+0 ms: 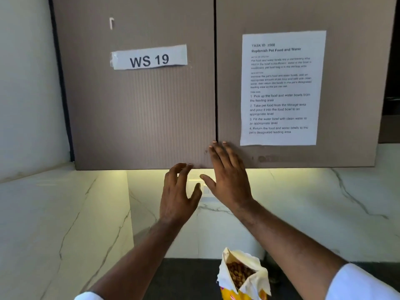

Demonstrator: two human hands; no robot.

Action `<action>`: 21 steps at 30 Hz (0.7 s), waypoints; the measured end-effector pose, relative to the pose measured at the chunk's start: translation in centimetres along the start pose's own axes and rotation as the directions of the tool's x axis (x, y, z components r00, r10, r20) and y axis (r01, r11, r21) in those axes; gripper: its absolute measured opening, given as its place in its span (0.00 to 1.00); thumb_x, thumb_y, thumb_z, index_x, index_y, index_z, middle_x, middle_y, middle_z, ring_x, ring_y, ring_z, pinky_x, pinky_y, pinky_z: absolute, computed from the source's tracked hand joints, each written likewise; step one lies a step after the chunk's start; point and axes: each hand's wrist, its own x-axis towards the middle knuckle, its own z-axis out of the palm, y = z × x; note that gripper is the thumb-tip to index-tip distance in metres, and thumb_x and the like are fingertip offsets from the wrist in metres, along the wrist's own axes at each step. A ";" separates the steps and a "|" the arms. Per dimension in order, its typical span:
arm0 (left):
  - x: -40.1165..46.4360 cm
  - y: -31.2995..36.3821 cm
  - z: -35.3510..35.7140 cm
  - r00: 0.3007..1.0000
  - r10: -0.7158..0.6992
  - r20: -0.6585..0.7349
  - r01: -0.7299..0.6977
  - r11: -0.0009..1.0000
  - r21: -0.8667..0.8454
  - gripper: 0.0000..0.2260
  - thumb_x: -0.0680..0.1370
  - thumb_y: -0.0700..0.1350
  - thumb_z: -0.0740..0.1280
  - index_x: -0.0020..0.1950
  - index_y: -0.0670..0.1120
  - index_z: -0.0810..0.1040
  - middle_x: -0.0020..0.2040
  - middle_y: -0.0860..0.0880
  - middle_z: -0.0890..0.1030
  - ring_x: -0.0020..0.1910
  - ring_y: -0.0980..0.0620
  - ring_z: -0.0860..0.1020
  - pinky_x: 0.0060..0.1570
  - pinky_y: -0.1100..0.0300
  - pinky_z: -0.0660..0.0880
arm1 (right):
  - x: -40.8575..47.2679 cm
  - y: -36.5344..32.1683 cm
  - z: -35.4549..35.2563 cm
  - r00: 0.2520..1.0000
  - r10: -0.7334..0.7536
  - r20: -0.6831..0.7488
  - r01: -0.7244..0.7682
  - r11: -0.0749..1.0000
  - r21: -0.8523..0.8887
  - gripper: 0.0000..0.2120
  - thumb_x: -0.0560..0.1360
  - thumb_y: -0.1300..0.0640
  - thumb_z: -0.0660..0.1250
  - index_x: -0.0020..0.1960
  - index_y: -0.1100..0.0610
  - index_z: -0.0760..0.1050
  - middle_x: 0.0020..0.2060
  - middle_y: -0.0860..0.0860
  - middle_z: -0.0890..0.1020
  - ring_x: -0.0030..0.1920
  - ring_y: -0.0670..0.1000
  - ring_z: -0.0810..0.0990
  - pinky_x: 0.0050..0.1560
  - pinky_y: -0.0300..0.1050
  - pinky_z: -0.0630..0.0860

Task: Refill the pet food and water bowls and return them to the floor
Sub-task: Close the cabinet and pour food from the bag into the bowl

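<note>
An open pet food bag (242,276), yellow outside and white inside, stands on the dark counter (190,278) at the bottom, brown kibble showing in its mouth. Both my hands are raised to the brown wall cabinet. My right hand (227,176) lies flat with straight fingers on the lower corner of the right cabinet door (346,83), beside the gap between the doors. My left hand (179,191) hangs just under the left cabinet door (140,115), fingers loosely curled at its bottom edge, holding nothing. No bowls are in view.
A label reading "WS 19" (149,58) is taped to the left door and a printed task sheet (281,87) to the right door. White marble wall panels (65,213) run behind and to the left, lit from under the cabinet.
</note>
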 end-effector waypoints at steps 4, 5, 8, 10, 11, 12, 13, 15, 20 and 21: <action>-2.7 -1.2 1.8 0.991 -0.067 0.119 0.080 0.991 -0.105 0.27 0.78 0.58 0.69 0.75 0.49 0.71 0.74 0.48 0.73 0.71 0.47 0.72 0.67 0.58 0.69 | -4.3 -1.0 1.4 0.992 0.093 0.080 -0.097 0.994 0.056 0.39 0.77 0.36 0.68 0.79 0.58 0.64 0.79 0.54 0.67 0.79 0.56 0.64 0.73 0.51 0.67; -3.3 -1.4 2.2 0.985 -0.089 0.147 0.109 0.984 -0.138 0.28 0.78 0.59 0.68 0.75 0.49 0.71 0.74 0.48 0.73 0.71 0.47 0.72 0.67 0.55 0.71 | -5.2 -1.3 1.7 0.987 0.120 0.107 -0.128 0.989 0.071 0.40 0.77 0.36 0.68 0.80 0.57 0.63 0.79 0.54 0.67 0.79 0.56 0.65 0.72 0.49 0.67; -5.7 -2.7 3.6 0.957 -0.142 0.253 0.199 0.955 -0.218 0.30 0.78 0.62 0.66 0.76 0.50 0.69 0.74 0.49 0.72 0.71 0.47 0.73 0.67 0.48 0.76 | -8.4 -1.8 2.9 0.963 0.207 0.174 -0.226 0.969 0.096 0.42 0.76 0.35 0.68 0.81 0.55 0.61 0.78 0.53 0.67 0.77 0.56 0.68 0.71 0.48 0.69; -7.2 -3.6 4.4 0.929 -0.166 0.330 0.253 0.937 -0.241 0.30 0.78 0.60 0.69 0.77 0.50 0.68 0.74 0.48 0.72 0.70 0.47 0.73 0.67 0.45 0.76 | -10.5 -2.0 3.6 0.943 0.248 0.221 -0.275 0.956 0.101 0.41 0.76 0.35 0.67 0.81 0.55 0.59 0.78 0.53 0.68 0.76 0.56 0.68 0.69 0.50 0.73; -8.0 -4.0 4.9 0.911 -0.183 0.369 0.284 0.928 -0.242 0.30 0.78 0.59 0.70 0.77 0.50 0.68 0.74 0.48 0.71 0.70 0.47 0.73 0.67 0.44 0.76 | -11.6 -2.0 4.0 0.927 0.274 0.255 -0.306 0.947 0.096 0.42 0.76 0.35 0.67 0.81 0.54 0.58 0.78 0.53 0.67 0.76 0.55 0.68 0.68 0.51 0.74; -8.7 -4.3 5.3 0.894 -0.203 0.400 0.316 0.918 -0.240 0.30 0.78 0.58 0.71 0.77 0.50 0.67 0.74 0.48 0.71 0.70 0.47 0.73 0.67 0.45 0.76 | -12.6 -2.0 4.4 0.906 0.306 0.291 -0.344 0.935 0.086 0.42 0.76 0.35 0.68 0.81 0.54 0.58 0.78 0.53 0.67 0.76 0.55 0.67 0.68 0.52 0.74; -9.3 -4.6 5.8 0.876 -0.219 0.430 0.344 0.908 -0.239 0.31 0.78 0.58 0.71 0.77 0.50 0.67 0.75 0.48 0.71 0.70 0.48 0.73 0.67 0.46 0.75 | -13.5 -1.8 4.9 0.881 0.340 0.327 -0.384 0.920 0.077 0.42 0.76 0.35 0.68 0.81 0.54 0.58 0.78 0.53 0.67 0.76 0.55 0.67 0.68 0.53 0.74; -10.5 -5.1 6.8 0.847 -0.236 0.477 0.380 0.896 -0.231 0.31 0.78 0.58 0.71 0.78 0.50 0.66 0.75 0.48 0.70 0.70 0.48 0.72 0.68 0.49 0.74 | -15.4 -1.1 5.9 0.823 0.415 0.387 -0.471 0.880 0.057 0.42 0.76 0.36 0.69 0.81 0.54 0.57 0.78 0.53 0.67 0.76 0.56 0.66 0.69 0.54 0.74; -12.8 -6.1 10.1 0.781 -0.291 0.553 0.445 0.880 -0.166 0.31 0.78 0.57 0.71 0.78 0.52 0.65 0.76 0.49 0.69 0.72 0.49 0.71 0.70 0.49 0.73 | -19.7 2.3 8.7 0.678 0.564 0.473 -0.627 0.778 -0.029 0.42 0.76 0.37 0.70 0.81 0.53 0.57 0.77 0.55 0.68 0.75 0.58 0.67 0.67 0.56 0.74; -13.1 -6.4 10.9 0.769 -0.301 0.563 0.456 0.876 -0.154 0.31 0.78 0.57 0.72 0.78 0.51 0.65 0.76 0.48 0.69 0.73 0.49 0.71 0.70 0.48 0.73 | -20.6 3.1 9.3 0.646 0.584 0.491 -0.650 0.758 -0.047 0.42 0.76 0.37 0.69 0.81 0.54 0.56 0.77 0.55 0.67 0.76 0.58 0.67 0.68 0.55 0.73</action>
